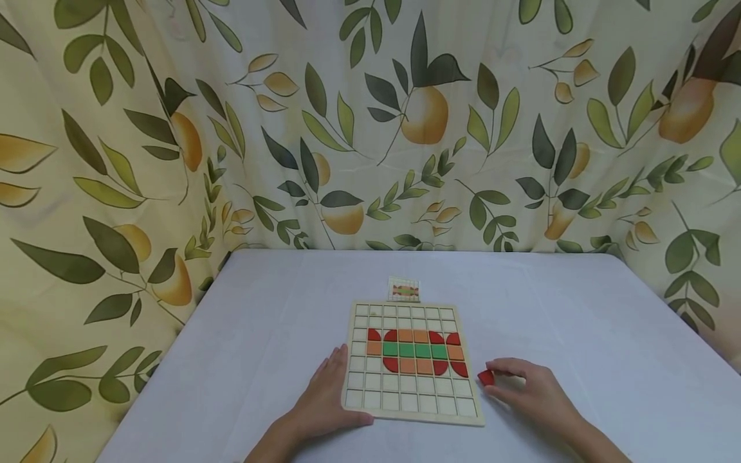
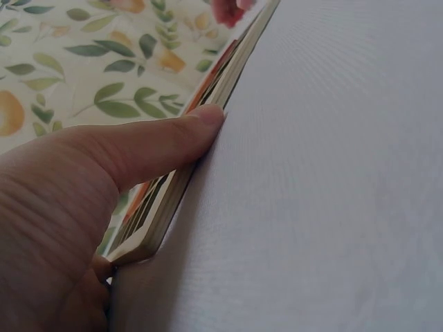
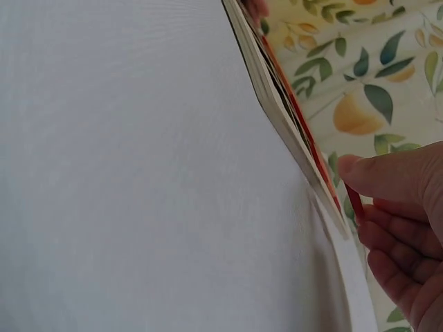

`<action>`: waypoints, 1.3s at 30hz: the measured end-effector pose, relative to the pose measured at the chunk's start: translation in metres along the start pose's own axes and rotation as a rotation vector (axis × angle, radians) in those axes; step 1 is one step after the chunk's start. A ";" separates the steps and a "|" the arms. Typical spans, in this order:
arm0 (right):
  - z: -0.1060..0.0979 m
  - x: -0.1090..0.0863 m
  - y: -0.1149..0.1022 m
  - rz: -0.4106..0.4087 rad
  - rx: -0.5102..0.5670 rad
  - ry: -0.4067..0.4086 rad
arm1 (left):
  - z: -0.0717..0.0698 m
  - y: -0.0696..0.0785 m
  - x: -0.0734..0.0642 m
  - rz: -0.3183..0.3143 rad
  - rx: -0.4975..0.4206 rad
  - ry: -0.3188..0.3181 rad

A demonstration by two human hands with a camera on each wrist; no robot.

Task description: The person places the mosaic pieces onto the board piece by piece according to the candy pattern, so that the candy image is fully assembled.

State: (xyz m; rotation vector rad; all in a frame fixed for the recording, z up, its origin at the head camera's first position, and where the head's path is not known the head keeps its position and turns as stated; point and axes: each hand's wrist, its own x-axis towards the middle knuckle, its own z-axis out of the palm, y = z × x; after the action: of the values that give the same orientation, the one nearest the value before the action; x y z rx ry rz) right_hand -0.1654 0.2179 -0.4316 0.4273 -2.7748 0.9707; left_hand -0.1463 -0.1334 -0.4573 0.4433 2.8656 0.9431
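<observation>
A square wooden grid board (image 1: pixel 409 403) lies on the table, its middle rows filled with red rounded tiles (image 1: pixel 391 365), orange square tiles (image 1: pixel 408 366) and green square tiles (image 1: pixel 407 350). My left hand (image 1: pixel 327 397) rests against the board's left side, fingers straight along it and thumb reaching round the front edge. The left wrist view shows that thumb (image 2: pixel 159 146) lying across the board's edge (image 2: pixel 156 225). Just right of the board, my right hand (image 1: pixel 535 389) pinches a small red tile (image 1: pixel 485 378) between thumb and fingers. In the right wrist view this tile (image 3: pixel 354 202) appears edge-on.
Behind the board's far edge stands a small pattern card (image 1: pixel 404 290) with a similar red, orange and green design. A white cloth covers the table (image 1: pixel 260 334). Past its far edge hangs a curtain (image 1: pixel 370 128) printed with leaves and fruit.
</observation>
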 end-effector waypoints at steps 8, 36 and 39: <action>0.019 0.007 -0.017 -0.046 0.060 0.006 | -0.001 0.000 0.001 0.001 0.007 -0.003; 0.076 0.040 -0.079 -0.191 0.159 -0.142 | 0.000 -0.001 0.001 -0.019 -0.005 -0.018; 0.080 0.042 -0.083 -0.202 0.159 -0.155 | 0.000 -0.002 0.001 -0.014 0.002 -0.014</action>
State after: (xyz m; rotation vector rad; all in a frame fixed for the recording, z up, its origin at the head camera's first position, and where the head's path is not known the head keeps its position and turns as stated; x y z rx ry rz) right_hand -0.1835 0.0963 -0.4343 0.8218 -2.7266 1.1568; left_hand -0.1475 -0.1352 -0.4587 0.4275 2.8531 0.9318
